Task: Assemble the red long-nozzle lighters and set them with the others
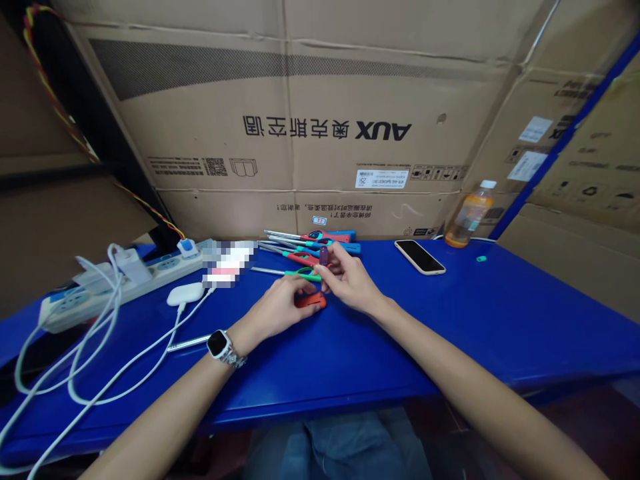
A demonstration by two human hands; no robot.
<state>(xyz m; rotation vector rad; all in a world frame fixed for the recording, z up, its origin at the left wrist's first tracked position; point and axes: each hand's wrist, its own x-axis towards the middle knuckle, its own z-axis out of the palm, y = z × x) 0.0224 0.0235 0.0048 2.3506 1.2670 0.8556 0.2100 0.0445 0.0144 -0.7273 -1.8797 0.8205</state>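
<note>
Flat on the table lies an orange-red long-nosed lighter point(311, 301), and my left hand point(283, 305) is closed round its handle. Its metal tube point(190, 343) appears to come out on the other side of my wrist. My right hand point(350, 275) pinches a small tool with a dark purple handle point(324, 255), probably a screwdriver. The tool stands upright, its lower end at the lighter's handle; its tip is too small to make out. Just beyond my hands lies a pile of long-nosed lighters point(300, 257) in red, blue and green, tubes towards the left.
Left are a white power strip point(165, 265), loose white cables point(145, 360) and a white charging case point(185, 293). A phone point(420, 257), an orange drink bottle point(470, 217) and a small green piece point(481, 259) sit right. A cardboard wall point(320, 87) rises behind the blue table point(350, 367).
</note>
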